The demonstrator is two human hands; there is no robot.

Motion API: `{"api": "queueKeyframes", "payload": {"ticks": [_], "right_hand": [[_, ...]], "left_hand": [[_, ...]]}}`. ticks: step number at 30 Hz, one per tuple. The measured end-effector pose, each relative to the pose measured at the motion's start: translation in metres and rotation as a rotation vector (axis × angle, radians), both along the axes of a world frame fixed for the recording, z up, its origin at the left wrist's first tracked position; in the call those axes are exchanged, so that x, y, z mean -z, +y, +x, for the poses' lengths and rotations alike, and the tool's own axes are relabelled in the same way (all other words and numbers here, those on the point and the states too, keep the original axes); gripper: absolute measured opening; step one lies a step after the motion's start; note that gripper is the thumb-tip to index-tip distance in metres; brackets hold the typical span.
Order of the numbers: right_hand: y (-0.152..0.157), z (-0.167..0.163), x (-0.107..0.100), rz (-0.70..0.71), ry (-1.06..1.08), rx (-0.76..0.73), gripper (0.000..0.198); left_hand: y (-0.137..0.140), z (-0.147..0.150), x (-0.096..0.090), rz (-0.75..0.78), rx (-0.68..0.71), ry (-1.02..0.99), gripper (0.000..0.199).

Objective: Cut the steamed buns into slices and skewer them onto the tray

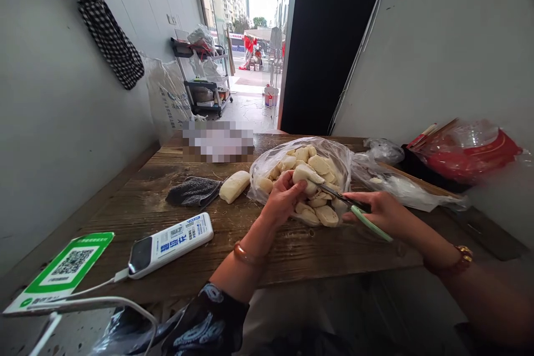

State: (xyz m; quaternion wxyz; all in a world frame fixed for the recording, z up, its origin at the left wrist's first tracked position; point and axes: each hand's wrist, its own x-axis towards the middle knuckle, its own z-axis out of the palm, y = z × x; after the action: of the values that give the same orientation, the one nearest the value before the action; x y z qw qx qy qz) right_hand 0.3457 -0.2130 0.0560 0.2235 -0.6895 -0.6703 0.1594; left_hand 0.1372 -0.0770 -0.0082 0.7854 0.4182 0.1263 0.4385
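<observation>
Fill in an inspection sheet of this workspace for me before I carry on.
Surface: wooden table, light specks scattered on it.
Job's things: pale slices in an open clear bag; pale block beside it; green-handled scissors.
Clutter: dark cloth, power bank, code card; one patch blurred, cannot tell.
Grip: left hand pinches a pale piece; right hand holds the scissors, blades at that piece.
Cables: white cables front left, one plugged into the power bank.
Surroundings: cart and bucket beyond the table.

Green QR card [70,267], dark cloth [193,192]
</observation>
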Motion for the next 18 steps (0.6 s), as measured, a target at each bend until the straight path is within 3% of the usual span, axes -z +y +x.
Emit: {"api": "queueKeyframes", "payload": {"ticks": [8,18], "right_hand": [[0.000,-0.005,-0.004,-0.057,-0.032,0.023,0.062],[0.001,-0.007,-0.007,-0.173,0.133,-0.068,0.084]], "left_hand": [[0.002,-0.001,-0.001,-0.040,0.048,-0.009,0.052],[-0.002,0.000,-0.003,-0.023,0.015,0.015,0.047]]}}
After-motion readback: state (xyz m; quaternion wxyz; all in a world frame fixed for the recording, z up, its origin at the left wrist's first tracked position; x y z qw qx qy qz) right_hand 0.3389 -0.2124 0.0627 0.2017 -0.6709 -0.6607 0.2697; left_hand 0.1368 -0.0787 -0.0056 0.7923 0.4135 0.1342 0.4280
